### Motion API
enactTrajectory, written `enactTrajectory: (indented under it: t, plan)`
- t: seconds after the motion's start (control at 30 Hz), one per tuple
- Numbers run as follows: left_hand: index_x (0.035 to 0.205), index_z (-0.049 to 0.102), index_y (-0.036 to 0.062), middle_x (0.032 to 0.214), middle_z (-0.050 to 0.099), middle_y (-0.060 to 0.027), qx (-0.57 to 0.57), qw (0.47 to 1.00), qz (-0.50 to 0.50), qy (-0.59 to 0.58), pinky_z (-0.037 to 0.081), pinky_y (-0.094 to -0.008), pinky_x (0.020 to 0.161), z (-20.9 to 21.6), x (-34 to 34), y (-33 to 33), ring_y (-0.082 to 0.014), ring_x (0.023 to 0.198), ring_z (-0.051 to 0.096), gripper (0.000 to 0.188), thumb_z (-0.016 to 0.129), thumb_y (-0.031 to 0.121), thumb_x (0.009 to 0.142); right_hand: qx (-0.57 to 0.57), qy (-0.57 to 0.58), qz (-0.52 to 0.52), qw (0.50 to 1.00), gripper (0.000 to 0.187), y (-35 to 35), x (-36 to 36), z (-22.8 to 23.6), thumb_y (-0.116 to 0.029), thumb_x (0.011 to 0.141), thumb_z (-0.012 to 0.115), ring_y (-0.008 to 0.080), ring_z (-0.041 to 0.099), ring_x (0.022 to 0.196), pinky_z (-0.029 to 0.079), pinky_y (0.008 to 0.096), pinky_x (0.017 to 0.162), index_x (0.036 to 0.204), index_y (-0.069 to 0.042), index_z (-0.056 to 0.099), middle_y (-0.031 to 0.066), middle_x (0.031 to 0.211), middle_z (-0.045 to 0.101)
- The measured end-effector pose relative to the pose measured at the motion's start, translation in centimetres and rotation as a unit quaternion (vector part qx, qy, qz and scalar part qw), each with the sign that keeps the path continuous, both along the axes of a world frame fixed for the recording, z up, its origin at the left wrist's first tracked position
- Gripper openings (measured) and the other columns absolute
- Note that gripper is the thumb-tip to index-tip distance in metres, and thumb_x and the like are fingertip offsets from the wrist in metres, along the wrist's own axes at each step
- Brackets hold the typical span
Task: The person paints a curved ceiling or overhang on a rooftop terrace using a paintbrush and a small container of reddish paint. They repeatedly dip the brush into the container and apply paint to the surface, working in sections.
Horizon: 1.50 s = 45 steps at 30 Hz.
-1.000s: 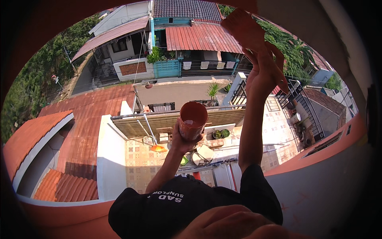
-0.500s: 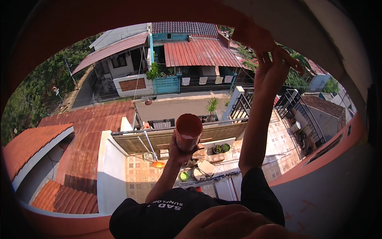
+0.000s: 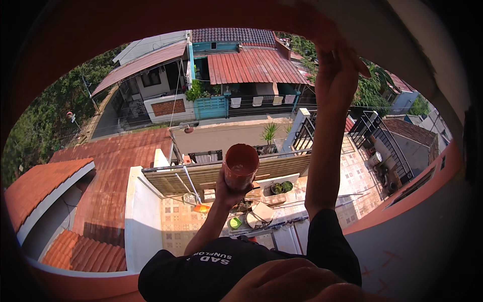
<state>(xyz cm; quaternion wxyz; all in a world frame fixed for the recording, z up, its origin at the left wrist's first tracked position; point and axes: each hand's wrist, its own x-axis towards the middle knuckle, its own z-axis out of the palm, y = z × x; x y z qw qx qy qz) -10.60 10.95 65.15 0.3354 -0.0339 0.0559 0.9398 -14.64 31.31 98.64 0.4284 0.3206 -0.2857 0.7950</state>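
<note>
Overhead edge (image 3: 151, 17): dark red from left to upper right; I judge most of this visible stretch coated.
Pale surface (image 3: 402, 45): runs just right of the red with an uneven border; it looks uncoated, so I judge that part left.
Right hand (image 3: 336, 70): raised high, fingers grasping a brush (image 3: 363, 69) up by the overhead edge; shadow hides whether it touches.
Brush: only the reddish handle end shows clearly; the head blends into the red.
Left hand (image 3: 229, 194): fingers wrapped around a tub (image 3: 241, 171), out ahead of my black shirt (image 3: 211, 277).
Tub: round, reddish-brown, mouth open upward, wall smeared; a wet shine inside, depth of paint unclear.
Below: a tiled yard (image 3: 173, 224), then a street (image 3: 226, 139) and roofed houses (image 3: 256, 69).
</note>
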Motion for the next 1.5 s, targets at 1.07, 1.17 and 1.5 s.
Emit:
enactTrajectory:
  t: [1.07,1.17,1.5]
  plan:
    - [0.138,0.042,0.0109,0.127,0.051,-0.0167,0.021,0.999,-0.024,0.019,0.048,-0.045,0.087,-1.1,1.1,0.7,-0.0335,0.118,0.05,0.065,0.047,0.055,0.09,0.187,0.016,-0.188,0.964,0.024,0.5,-0.9,3.8,0.0,0.086,0.066,0.0226,0.068,0.058,0.056,0.028,0.046,0.106,0.006,0.054,0.0145,0.08,0.066]
    - [0.138,0.042,0.0107,0.127,0.051,-0.0174,0.013,1.0,-0.02,-0.003,0.048,-0.0449,0.087,-1.1,1.1,0.8,-0.0336,0.118,0.05,0.066,0.047,0.056,0.09,0.207,0.037,-0.236,0.949,0.018,0.5,-1.9,4.1,-0.001,0.086,0.065,0.0216,0.068,0.057,0.056,0.0272,0.046,0.1,0.007,0.057,0.0139,0.076,0.066]
    - [0.136,0.045,0.0194,0.127,0.056,-0.0109,-0.011,1.0,-0.014,0.002,0.051,-0.0465,0.083,-0.9,0.8,0.0,-0.0282,0.11,0.057,0.063,0.049,0.061,0.09,0.164,0.057,-0.474,0.863,0.023,1.3,0.0,3.2,0.002,0.083,0.07,0.02,0.068,0.064,0.055,0.0247,0.048,0.102,0.006,0.058,0.0125,0.088,0.067]
